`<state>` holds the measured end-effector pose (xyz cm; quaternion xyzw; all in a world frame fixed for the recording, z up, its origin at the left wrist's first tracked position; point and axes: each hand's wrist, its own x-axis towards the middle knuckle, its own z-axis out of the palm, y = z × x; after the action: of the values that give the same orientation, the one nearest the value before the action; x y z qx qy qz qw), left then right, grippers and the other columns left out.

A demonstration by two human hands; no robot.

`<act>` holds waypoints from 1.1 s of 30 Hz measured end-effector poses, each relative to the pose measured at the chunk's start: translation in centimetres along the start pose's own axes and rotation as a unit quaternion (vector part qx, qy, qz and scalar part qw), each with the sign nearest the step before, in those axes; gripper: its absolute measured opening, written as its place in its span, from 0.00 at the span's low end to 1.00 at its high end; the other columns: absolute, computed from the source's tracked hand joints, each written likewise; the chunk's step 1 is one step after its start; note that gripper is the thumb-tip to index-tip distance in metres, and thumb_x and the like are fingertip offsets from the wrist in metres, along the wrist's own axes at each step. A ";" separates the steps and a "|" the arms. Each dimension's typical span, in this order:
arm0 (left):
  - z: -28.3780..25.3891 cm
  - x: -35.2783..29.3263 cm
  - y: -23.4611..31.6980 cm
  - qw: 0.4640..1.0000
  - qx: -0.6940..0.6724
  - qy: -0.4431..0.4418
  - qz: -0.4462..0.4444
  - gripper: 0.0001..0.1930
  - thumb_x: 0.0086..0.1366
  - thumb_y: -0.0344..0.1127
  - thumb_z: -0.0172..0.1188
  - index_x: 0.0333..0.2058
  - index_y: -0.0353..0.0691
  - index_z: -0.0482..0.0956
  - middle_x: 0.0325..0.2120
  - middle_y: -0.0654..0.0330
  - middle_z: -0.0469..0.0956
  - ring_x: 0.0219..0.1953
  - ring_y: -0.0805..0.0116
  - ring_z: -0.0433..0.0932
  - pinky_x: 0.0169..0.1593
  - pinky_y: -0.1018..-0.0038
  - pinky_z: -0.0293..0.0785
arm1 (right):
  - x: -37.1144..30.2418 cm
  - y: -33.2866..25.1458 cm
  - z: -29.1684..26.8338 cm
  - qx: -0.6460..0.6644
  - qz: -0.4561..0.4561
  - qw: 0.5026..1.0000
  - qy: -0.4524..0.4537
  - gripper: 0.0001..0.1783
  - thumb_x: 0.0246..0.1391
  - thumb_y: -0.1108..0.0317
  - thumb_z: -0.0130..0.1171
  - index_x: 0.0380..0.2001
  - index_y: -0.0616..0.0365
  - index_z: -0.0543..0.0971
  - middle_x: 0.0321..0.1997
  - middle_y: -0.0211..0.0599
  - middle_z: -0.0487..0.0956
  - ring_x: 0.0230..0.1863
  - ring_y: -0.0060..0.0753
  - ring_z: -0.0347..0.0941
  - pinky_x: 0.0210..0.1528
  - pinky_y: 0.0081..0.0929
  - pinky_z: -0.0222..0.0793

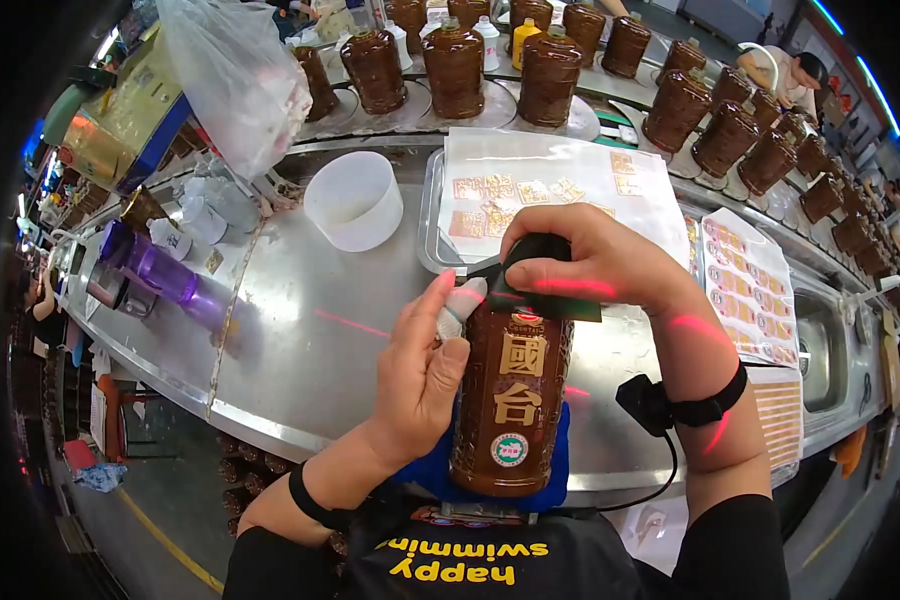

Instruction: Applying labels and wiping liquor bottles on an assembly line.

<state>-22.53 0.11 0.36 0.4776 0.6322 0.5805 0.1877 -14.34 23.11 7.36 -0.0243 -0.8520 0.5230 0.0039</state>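
Observation:
A glossy brown bottle [511, 400] with gold characters and a round green-and-white badge leans on a blue cloth [562, 445] at the bench's front edge, near my body. My left hand [422, 365] holds its left shoulder, fingers together and one wrapped in white. Between the fingers and thumb of my right hand [585, 260] is a dark green piece with a flat lower edge, pressed over the bottle's upper end. That piece hides the bottle's neck. Red light lines cross my right hand and forearm.
A white plastic tub [354, 203] stands left of a tray holding a white sheet [570, 160] with gold stickers. Further left lies a purple bottle [160, 265]. Printed label sheets [750, 285] and a sink [823, 350] are at right. Brown bottles [453, 70] line the curved conveyor behind.

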 end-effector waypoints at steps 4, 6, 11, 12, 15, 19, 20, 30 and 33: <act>-0.2 -0.1 -0.2 0.999 0.028 -0.005 0.018 0.30 0.74 0.41 0.42 0.66 0.25 0.49 0.58 0.45 0.68 0.58 0.64 0.69 0.60 0.71 0.64 | 0.4 0.2 -0.1 -0.018 -0.006 1.000 -0.011 0.13 0.52 0.63 0.63 0.36 0.60 0.77 0.28 0.29 0.77 0.33 0.19 0.70 0.36 0.23 0.68; -0.2 -0.2 -0.3 0.999 0.032 -0.012 0.017 0.31 0.74 0.41 0.42 0.66 0.25 0.49 0.59 0.46 0.67 0.58 0.64 0.69 0.60 0.71 0.64 | 0.4 0.2 0.0 -0.030 -0.005 1.000 -0.006 0.13 0.52 0.63 0.63 0.36 0.60 0.77 0.28 0.30 0.77 0.33 0.20 0.70 0.36 0.23 0.68; 0.0 -0.4 -0.7 0.998 0.058 -0.006 0.035 0.31 0.74 0.42 0.43 0.66 0.25 0.48 0.60 0.46 0.66 0.57 0.64 0.69 0.60 0.71 0.64 | 0.2 0.3 0.3 -0.119 -0.022 0.990 0.068 0.12 0.51 0.65 0.64 0.36 0.61 0.77 0.29 0.36 0.79 0.33 0.28 0.73 0.37 0.27 0.70; -0.1 -0.5 -0.9 0.997 0.070 -0.001 0.042 0.31 0.74 0.42 0.43 0.66 0.26 0.48 0.60 0.47 0.66 0.57 0.65 0.70 0.59 0.71 0.64 | 0.1 0.1 0.8 -0.119 -0.023 0.990 0.066 0.12 0.51 0.65 0.64 0.36 0.61 0.77 0.29 0.36 0.79 0.33 0.28 0.73 0.37 0.27 0.70; 0.3 -1.0 -0.3 0.999 0.001 0.044 0.006 0.30 0.72 0.43 0.48 0.64 0.28 0.56 0.55 0.42 0.68 0.58 0.49 0.67 0.60 0.62 0.62 | -1.8 -1.3 3.2 -0.249 -0.219 0.914 0.234 0.09 0.46 0.72 0.64 0.33 0.55 0.77 0.29 0.36 0.76 0.32 0.45 0.74 0.36 0.39 0.71; -1.4 -0.6 -0.1 0.993 0.085 0.052 0.061 0.29 0.71 0.45 0.49 0.62 0.28 0.61 0.56 0.45 0.67 0.58 0.50 0.66 0.61 0.61 0.60 | -6.6 -3.4 5.7 -0.284 -0.265 0.912 0.133 0.14 0.41 0.72 0.68 0.34 0.50 0.79 0.31 0.30 0.73 0.33 0.38 0.70 0.35 0.34 0.64; -1.9 0.0 0.4 0.980 0.136 0.007 0.141 0.28 0.70 0.47 0.50 0.60 0.30 0.65 0.55 0.47 0.68 0.57 0.51 0.66 0.61 0.61 0.60 | -7.6 -3.1 5.4 -0.183 -0.256 0.940 0.127 0.14 0.43 0.72 0.69 0.36 0.53 0.79 0.29 0.32 0.73 0.32 0.34 0.71 0.35 0.30 0.64; -2.3 2.2 -0.3 0.904 0.281 -0.027 0.320 0.22 0.67 0.50 0.52 0.53 0.43 0.77 0.30 0.69 0.78 0.44 0.66 0.70 0.60 0.59 0.56 | -11.4 1.1 7.8 0.107 0.003 0.908 0.404 0.11 0.55 0.68 0.64 0.39 0.61 0.78 0.31 0.26 0.77 0.32 0.15 0.69 0.35 0.16 0.65; -2.7 2.1 0.6 0.885 0.322 -0.055 0.331 0.23 0.67 0.50 0.53 0.54 0.45 0.76 0.29 0.69 0.79 0.46 0.66 0.69 0.60 0.59 0.55 | -11.5 1.5 7.6 0.133 0.000 0.899 0.417 0.10 0.56 0.68 0.63 0.40 0.60 0.78 0.30 0.25 0.76 0.32 0.14 0.69 0.35 0.15 0.65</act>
<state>-25.41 0.30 2.21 0.7242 0.5784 0.3462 -0.1454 -3.00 16.50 2.75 -0.2392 -0.6948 0.5737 0.3617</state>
